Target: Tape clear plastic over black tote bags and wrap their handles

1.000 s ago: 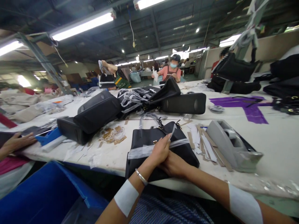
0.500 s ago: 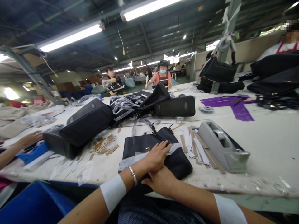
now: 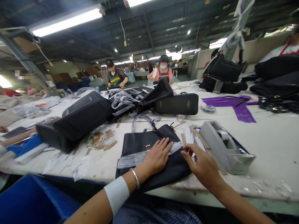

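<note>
A black handbag (image 3: 133, 143) lies flat on the table in front of me, with a gold-coloured clasp and plastic-wrapped handles at its far side. A translucent wrapping strip (image 3: 130, 160) runs across its front. My left hand (image 3: 156, 157) rests flat on the bag and strip, fingers stretched out. At the bag's right edge, beside the strip's end, my right hand (image 3: 202, 165) has its thumb and forefinger tips close together in a pinch. Anything between those tips is too small to make out.
A grey tape dispenser (image 3: 226, 146) stands right of the bag, beside paper and card strips (image 3: 192, 137). More black bags (image 3: 85, 121) lie behind and left, near tags with string (image 3: 102, 140). A blue bin (image 3: 35, 199) is below left. Co-workers (image 3: 163, 73) are across the table.
My right hand has moved from under my left wrist to the bag's right edge. My left hand stays flat on the bag. The view has shifted slightly.
</note>
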The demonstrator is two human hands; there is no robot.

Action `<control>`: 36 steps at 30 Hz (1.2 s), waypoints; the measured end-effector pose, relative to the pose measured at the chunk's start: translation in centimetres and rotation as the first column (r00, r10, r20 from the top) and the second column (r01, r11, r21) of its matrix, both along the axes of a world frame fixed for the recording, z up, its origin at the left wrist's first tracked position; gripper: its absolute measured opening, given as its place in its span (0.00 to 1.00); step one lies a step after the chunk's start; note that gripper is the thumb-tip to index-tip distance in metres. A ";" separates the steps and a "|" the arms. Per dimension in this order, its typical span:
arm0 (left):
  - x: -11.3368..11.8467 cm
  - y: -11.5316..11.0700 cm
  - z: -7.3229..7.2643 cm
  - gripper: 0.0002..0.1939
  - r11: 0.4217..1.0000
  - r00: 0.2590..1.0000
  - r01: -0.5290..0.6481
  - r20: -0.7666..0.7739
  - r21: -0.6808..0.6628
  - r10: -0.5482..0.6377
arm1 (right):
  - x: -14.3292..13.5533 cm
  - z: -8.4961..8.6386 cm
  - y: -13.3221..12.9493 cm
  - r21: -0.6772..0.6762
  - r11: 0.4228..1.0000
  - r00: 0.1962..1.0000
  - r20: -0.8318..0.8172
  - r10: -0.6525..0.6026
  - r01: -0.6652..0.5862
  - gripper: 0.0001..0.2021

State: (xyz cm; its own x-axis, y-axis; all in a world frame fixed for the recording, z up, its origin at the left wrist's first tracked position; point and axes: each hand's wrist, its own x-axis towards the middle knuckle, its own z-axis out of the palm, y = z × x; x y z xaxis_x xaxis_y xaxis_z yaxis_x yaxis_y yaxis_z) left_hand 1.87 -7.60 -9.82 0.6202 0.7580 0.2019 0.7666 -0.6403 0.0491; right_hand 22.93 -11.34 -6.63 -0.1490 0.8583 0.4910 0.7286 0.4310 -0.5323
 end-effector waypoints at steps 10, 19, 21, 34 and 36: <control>0.0 -0.1 -0.3 0.28 0.999 0.996 -0.005 0.086 0.039 0.002 | -0.2 0.0 5.3 -0.359 0.933 1.000 0.017 -0.005 0.010 0.14; -0.4 -0.1 0.4 0.34 0.999 0.962 0.028 0.271 0.015 -0.031 | 0.1 -2.3 4.8 -0.048 0.998 0.999 -0.025 -0.044 0.043 0.11; -0.6 -0.2 0.4 0.29 0.998 0.932 0.001 0.363 0.070 -0.027 | 0.1 -2.7 4.9 -0.082 0.996 0.997 -0.064 -0.050 0.045 0.12; -0.3 0.3 -1.1 0.16 0.995 0.934 0.047 0.349 0.087 -0.075 | 0.8 -2.2 5.5 -0.277 0.961 0.984 -0.170 -0.045 -0.004 0.12; -0.5 0.4 -1.3 0.19 0.994 0.937 0.093 0.332 0.061 -0.109 | 1.6 -1.7 4.9 -0.264 0.964 0.988 -0.147 -0.052 0.011 0.12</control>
